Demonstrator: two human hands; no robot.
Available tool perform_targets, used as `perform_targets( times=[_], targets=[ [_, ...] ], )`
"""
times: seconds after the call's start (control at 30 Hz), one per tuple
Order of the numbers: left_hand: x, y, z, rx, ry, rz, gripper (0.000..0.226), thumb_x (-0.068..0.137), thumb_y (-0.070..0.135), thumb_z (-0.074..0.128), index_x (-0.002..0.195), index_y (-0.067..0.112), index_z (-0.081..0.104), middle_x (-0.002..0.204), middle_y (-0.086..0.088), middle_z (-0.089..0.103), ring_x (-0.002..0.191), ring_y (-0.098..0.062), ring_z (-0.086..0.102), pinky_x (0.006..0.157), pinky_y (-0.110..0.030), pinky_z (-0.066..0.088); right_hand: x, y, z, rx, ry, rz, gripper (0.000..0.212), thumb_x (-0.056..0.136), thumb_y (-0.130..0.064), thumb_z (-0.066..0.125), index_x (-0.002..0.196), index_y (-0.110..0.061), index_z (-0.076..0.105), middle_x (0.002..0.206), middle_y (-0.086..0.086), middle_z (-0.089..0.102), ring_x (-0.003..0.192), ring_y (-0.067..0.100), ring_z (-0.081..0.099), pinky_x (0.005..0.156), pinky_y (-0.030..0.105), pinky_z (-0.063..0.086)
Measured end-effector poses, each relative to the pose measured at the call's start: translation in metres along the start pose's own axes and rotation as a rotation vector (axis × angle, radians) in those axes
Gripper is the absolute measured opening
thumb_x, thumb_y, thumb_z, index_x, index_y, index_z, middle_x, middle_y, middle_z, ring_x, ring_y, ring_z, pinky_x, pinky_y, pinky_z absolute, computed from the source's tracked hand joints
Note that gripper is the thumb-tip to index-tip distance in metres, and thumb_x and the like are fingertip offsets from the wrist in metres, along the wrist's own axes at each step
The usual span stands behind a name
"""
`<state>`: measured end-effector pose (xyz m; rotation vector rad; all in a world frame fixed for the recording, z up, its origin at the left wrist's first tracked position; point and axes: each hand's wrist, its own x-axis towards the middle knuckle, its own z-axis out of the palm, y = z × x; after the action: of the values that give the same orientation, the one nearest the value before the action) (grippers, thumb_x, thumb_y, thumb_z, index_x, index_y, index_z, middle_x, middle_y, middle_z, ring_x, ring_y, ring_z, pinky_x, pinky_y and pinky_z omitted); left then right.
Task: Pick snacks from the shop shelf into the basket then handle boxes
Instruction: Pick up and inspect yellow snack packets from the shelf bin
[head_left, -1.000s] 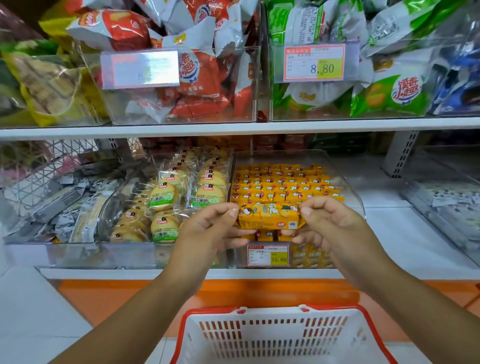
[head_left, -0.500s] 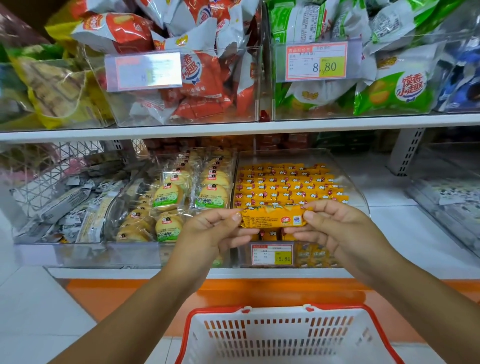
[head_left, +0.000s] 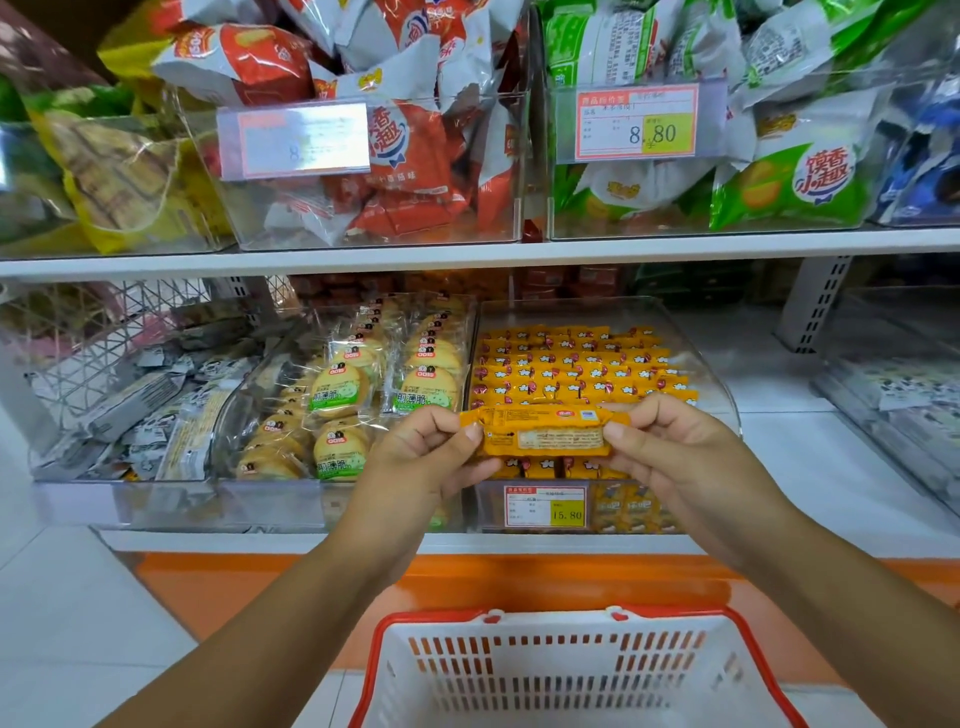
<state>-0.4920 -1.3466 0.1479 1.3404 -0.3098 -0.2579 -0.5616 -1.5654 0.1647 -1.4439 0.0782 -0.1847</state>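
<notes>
A long orange snack packet (head_left: 543, 432) hangs level in the air, its printed back turned towards me. My left hand (head_left: 426, 457) pinches its left end and my right hand (head_left: 675, 452) pinches its right end. It is just in front of the clear bin (head_left: 722, 374) filled with rows of the same orange packets on the lower shelf. Below my arms stands the white basket with a red rim (head_left: 571, 675); the part I see of it holds nothing.
Left of the orange bin is a bin of round biscuits in clear wrappers (head_left: 363, 405), then grey-white packets (head_left: 145, 415). The upper shelf (head_left: 467, 254) holds bins of red (head_left: 395, 156) and green (head_left: 779, 171) bags. An orange strip (head_left: 519, 577) runs under the lower shelf.
Both hands have turned the orange packet over, from its cartoon front to its printed back, and lifted it slightly above the bin's front.
</notes>
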Motion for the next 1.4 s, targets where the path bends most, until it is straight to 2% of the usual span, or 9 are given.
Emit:
perform_targets(
  times=[0.1, 0.2, 0.43, 0.57, 0.73, 0.93, 1.03, 1.13, 1.4],
  targets=[
    [-0.003, 0.0, 0.005, 0.033, 0.02, 0.023, 0.006, 0.089, 0.019, 0.061, 0.09, 0.014, 0.058, 0.099, -0.009, 0.075, 0.088, -0.023, 0.073, 0.08, -0.038, 0.058, 0.0, 0.0, 0.002, -0.037, 0.025, 0.01, 0.006, 0.095, -0.005, 0.055, 0.091, -0.001, 0.053, 0.101, 0.013, 0.075, 0.094, 0.027, 0.074, 0.082, 0.034, 0.061],
    [-0.007, 0.004, 0.007, 0.006, 0.046, 0.057, 0.029, 0.082, 0.02, 0.066, 0.111, 0.021, 0.062, 0.107, -0.004, 0.075, 0.088, -0.021, 0.073, 0.068, -0.03, 0.059, -0.001, -0.003, 0.004, -0.093, 0.077, -0.037, 0.013, 0.096, -0.005, 0.055, 0.108, -0.01, 0.054, 0.106, 0.004, 0.075, 0.084, 0.032, 0.075, 0.076, 0.037, 0.061],
    [-0.007, 0.003, 0.009, 0.02, 0.074, 0.042, 0.034, 0.079, 0.018, 0.068, 0.113, 0.017, 0.07, 0.101, -0.006, 0.077, 0.093, -0.022, 0.074, 0.073, -0.026, 0.06, -0.004, 0.001, 0.009, -0.102, 0.079, -0.045, 0.017, 0.095, -0.019, 0.055, 0.109, -0.018, 0.065, 0.091, 0.005, 0.077, 0.082, 0.022, 0.075, 0.076, 0.029, 0.059],
    [-0.003, 0.001, 0.004, 0.049, 0.065, 0.025, 0.032, 0.087, 0.003, 0.066, 0.118, 0.013, 0.069, 0.102, -0.008, 0.076, 0.094, -0.023, 0.074, 0.074, -0.023, 0.059, -0.004, 0.002, 0.006, -0.158, 0.037, -0.058, 0.026, 0.09, -0.008, 0.063, 0.112, -0.021, 0.065, 0.093, 0.004, 0.077, 0.085, 0.022, 0.075, 0.079, 0.028, 0.06],
    [0.0, -0.001, 0.004, 0.104, 0.048, 0.015, 0.024, 0.092, 0.012, 0.061, 0.115, 0.012, 0.069, 0.096, -0.008, 0.077, 0.089, -0.022, 0.075, 0.073, -0.024, 0.06, 0.0, 0.003, 0.004, -0.12, 0.056, -0.059, 0.026, 0.089, -0.016, 0.063, 0.114, -0.015, 0.064, 0.089, 0.007, 0.077, 0.085, 0.025, 0.074, 0.079, 0.031, 0.059],
    [0.007, -0.007, 0.003, 0.396, 0.077, 0.077, 0.023, 0.094, 0.025, 0.063, 0.112, 0.015, 0.073, 0.083, 0.0, 0.076, 0.078, -0.015, 0.073, 0.063, -0.026, 0.058, 0.006, 0.0, 0.015, -0.261, 0.012, -0.108, 0.017, 0.09, -0.02, 0.066, 0.106, -0.022, 0.06, 0.095, -0.016, 0.075, 0.083, 0.008, 0.073, 0.068, 0.014, 0.052],
    [0.014, -0.012, -0.006, 0.815, 0.174, 0.32, 0.021, 0.091, 0.032, 0.065, 0.108, 0.024, 0.076, 0.095, 0.011, 0.071, 0.089, -0.005, 0.064, 0.077, -0.022, 0.053, 0.015, -0.003, 0.02, -0.323, 0.107, -0.181, 0.015, 0.092, -0.017, 0.065, 0.104, -0.018, 0.057, 0.095, -0.005, 0.075, 0.078, 0.008, 0.073, 0.067, 0.016, 0.053],
    [0.019, -0.013, -0.016, 1.125, 0.196, 0.389, 0.038, 0.089, 0.034, 0.07, 0.125, 0.024, 0.068, 0.109, 0.007, 0.062, 0.103, -0.011, 0.053, 0.089, -0.025, 0.046, 0.025, -0.004, 0.023, -0.387, 0.134, -0.238, 0.021, 0.089, -0.018, 0.068, 0.103, -0.025, 0.054, 0.096, -0.007, 0.073, 0.08, 0.007, 0.072, 0.073, 0.023, 0.059],
    [0.024, -0.028, -0.025, 1.192, 0.162, 0.399, 0.07, 0.077, 0.039, 0.082, 0.14, 0.026, 0.054, 0.108, 0.006, 0.057, 0.104, -0.016, 0.052, 0.091, -0.032, 0.047, 0.043, 0.006, 0.041, -0.598, 0.054, -0.237, 0.02, 0.088, -0.029, 0.07, 0.095, -0.034, 0.052, 0.09, -0.005, 0.072, 0.083, 0.013, 0.072, 0.078, 0.043, 0.061]
  ],
)
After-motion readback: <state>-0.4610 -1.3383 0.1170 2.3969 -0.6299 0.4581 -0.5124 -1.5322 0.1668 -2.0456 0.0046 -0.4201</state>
